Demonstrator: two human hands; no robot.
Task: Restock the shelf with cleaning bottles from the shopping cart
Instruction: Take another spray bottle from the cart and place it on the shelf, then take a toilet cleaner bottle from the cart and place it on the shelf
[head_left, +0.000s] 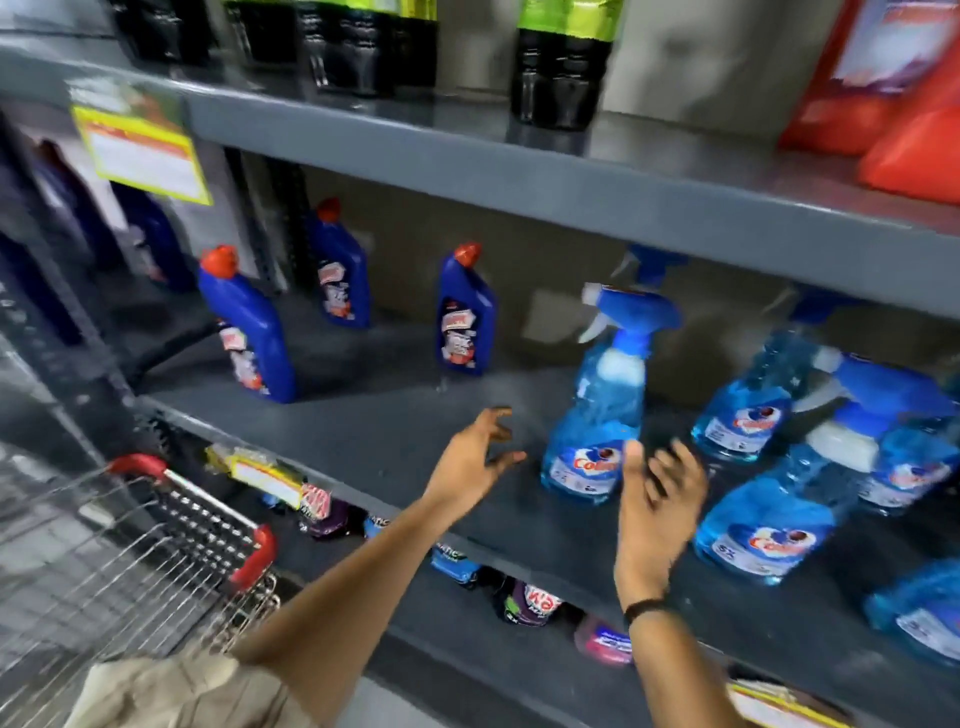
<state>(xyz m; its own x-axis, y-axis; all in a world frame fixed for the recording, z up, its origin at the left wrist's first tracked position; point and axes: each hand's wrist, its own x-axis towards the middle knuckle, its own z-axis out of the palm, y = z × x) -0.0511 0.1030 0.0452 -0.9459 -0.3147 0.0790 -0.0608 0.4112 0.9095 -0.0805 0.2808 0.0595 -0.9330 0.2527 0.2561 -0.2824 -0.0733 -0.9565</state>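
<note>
A clear blue spray bottle (602, 405) with a blue trigger stands upright on the grey middle shelf (395, 447). My left hand (475, 460) hovers open just left of it, fingers spread, touching nothing. My right hand (657, 499) is open just right of and in front of the bottle's base, also empty. Several more blue spray bottles (769, 514) stand to the right. Three dark blue bottles with red caps (249, 332) stand further left on the same shelf. The wire shopping cart (156, 545) with red corners sits at lower left.
Black bottles with green labels (563, 67) and orange-red jugs (883, 93) stand on the upper shelf. Small purple, blue and pink packs (530, 605) line the shelf below. Yellow price tags (143, 150) hang from shelf edges. Bare shelf lies between the dark blue bottles and the sprays.
</note>
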